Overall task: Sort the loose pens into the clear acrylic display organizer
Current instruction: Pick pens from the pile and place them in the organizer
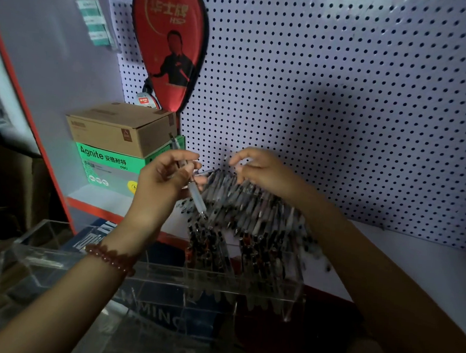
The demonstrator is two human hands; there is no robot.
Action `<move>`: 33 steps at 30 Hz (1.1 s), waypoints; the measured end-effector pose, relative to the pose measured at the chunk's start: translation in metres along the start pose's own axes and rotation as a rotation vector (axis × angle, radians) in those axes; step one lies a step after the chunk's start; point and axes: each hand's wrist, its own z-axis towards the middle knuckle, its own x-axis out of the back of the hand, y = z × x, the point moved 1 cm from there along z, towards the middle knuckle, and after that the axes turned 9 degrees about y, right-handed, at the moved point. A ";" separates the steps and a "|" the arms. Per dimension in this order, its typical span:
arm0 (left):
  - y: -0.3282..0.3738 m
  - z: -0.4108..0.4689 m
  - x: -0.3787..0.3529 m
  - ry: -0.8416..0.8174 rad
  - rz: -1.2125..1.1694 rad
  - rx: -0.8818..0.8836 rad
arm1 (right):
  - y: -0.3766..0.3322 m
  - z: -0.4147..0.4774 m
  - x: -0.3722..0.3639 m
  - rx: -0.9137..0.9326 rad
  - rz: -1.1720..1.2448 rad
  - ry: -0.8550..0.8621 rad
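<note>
A clear acrylic organizer stands in front of me, its right compartments packed with a dense fan of pens leaning toward the pegboard. My left hand, with a bead bracelet on the wrist, is shut on one clear-barrelled pen held tip down, just left of the fan. My right hand hovers over the tops of the packed pens, fingers curled and touching them; whether it grips one I cannot tell. The organizer's left compartments look empty of pens.
A white pegboard forms the back wall, with a red racket cover hanging on it. A cardboard box sits on a green Agnite box on the shelf at left. A dark printed box lies under the organizer.
</note>
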 end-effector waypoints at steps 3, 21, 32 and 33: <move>-0.002 0.003 0.005 0.014 0.056 -0.010 | 0.031 0.020 -0.015 -0.126 -0.228 -0.321; -0.009 0.005 -0.001 0.018 0.134 0.013 | 0.053 0.033 -0.045 0.332 -0.636 -0.066; 0.007 -0.005 -0.006 -0.032 -0.008 0.175 | -0.050 -0.022 -0.007 0.591 -0.292 0.418; 0.010 -0.006 -0.007 -0.041 -0.041 0.193 | -0.059 -0.030 -0.010 0.624 -0.316 0.454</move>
